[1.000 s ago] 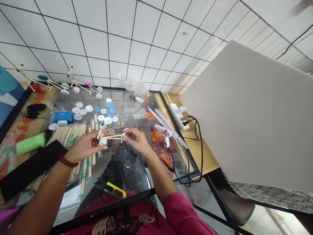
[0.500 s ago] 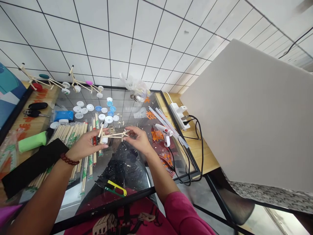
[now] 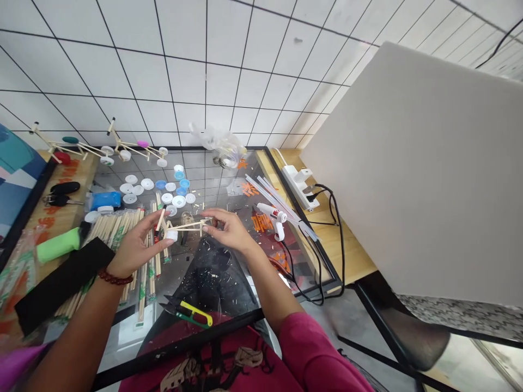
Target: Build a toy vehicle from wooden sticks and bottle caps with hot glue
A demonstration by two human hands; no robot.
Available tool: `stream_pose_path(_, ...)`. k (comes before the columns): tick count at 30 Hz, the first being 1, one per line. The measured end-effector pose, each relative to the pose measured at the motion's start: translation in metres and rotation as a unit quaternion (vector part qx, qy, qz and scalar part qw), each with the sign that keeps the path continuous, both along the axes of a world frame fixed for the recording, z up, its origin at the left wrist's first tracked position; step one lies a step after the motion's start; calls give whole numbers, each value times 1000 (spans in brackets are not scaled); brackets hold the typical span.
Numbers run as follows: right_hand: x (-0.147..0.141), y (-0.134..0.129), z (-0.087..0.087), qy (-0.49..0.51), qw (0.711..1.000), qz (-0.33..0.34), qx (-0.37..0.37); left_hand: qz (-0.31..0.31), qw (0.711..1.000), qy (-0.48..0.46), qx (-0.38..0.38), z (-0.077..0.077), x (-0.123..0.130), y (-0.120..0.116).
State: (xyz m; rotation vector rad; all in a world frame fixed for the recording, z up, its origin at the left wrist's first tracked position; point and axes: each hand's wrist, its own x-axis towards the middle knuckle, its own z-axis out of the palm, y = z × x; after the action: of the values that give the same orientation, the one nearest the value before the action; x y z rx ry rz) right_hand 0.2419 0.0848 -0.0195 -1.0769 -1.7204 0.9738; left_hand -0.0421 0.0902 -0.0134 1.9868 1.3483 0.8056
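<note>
A small frame of thin wooden sticks (image 3: pixel 186 227) is held level over the glass table. Its left end has a white cap wheel (image 3: pixel 172 235) and an upright stick with a black tip. My left hand (image 3: pixel 141 244) is at that end, its thumb below and its fingers behind the upright. With thumb and fingertips my right hand (image 3: pixel 229 230) pinches the frame's right end. Two similar stick models, one with a pink piece (image 3: pixel 143 144) and one with a dark green piece (image 3: pixel 70 140), stand at the back left. White and blue bottle caps (image 3: pixel 178 201) lie behind my hands.
A white glue gun (image 3: pixel 273 218), glue sticks (image 3: pixel 281 204) and a power strip (image 3: pixel 300 188) with black cables are on the right. Bundled sticks (image 3: pixel 110 231), a black strip (image 3: pixel 61 288) and green clay (image 3: pixel 58 245) lie left. A yellow-green cutter (image 3: pixel 194 314) lies near the front edge.
The camera view has shifted slightly. My left hand has loosened a little around the frame's left end, showing more of the white wheel. My right hand keeps its pinch.
</note>
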Motion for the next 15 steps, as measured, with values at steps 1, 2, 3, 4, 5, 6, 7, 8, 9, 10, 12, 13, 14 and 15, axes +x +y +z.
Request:
stream_pose_path(1,0,1,-1,0,1000,0,2,-6,1000,-15,-6,1,3,0)
stream_pose_path(2,0,1,-2,1,1000,0,5,-15,999,-37,-19,2,7,1)
stream_pose_path(3,0,2,-3,2,1000,0,9,-24,997,-58,-33,2,10,1)
stream_pose_path(4,0,2,-4,4,1000,0,12,-23,997,-66,-37,3,13,1)
stream_pose_path(5,0,2,-5,5,1000,0,15,-20,997,-72,-36,3,16,1)
stream_pose_path(6,0,2,-6,5,1000,0,18,-16,996,-77,-31,3,18,1)
stream_pose_path(7,0,2,-6,3,1000,-1,19,-12,996,-80,-24,3,20,1)
stream_pose_path(8,0,2,-7,1,1000,-1,20,-7,996,-83,-15,3,22,1)
stream_pose_path(9,1,3,-7,-2,1000,-1,20,-2,996,-85,-6,2,24,1)
stream_pose_path(10,0,3,-8,-3,1000,0,20,2,996,-89,2,1,25,2)
stream_pose_path(12,-1,3,-9,-1,1000,-2,21,5,994,-104,16,0,26,2)
stream_pose_path(13,-1,4,-10,2,1000,-5,21,1,993,-119,22,-1,27,2)
stream_pose_path(14,-2,4,-10,5,1000,-8,23,-4,990,-136,27,-2,27,3)
stream_pose_path(15,-3,4,-10,10,1000,-10,26,-11,988,-151,29,-2,27,2)
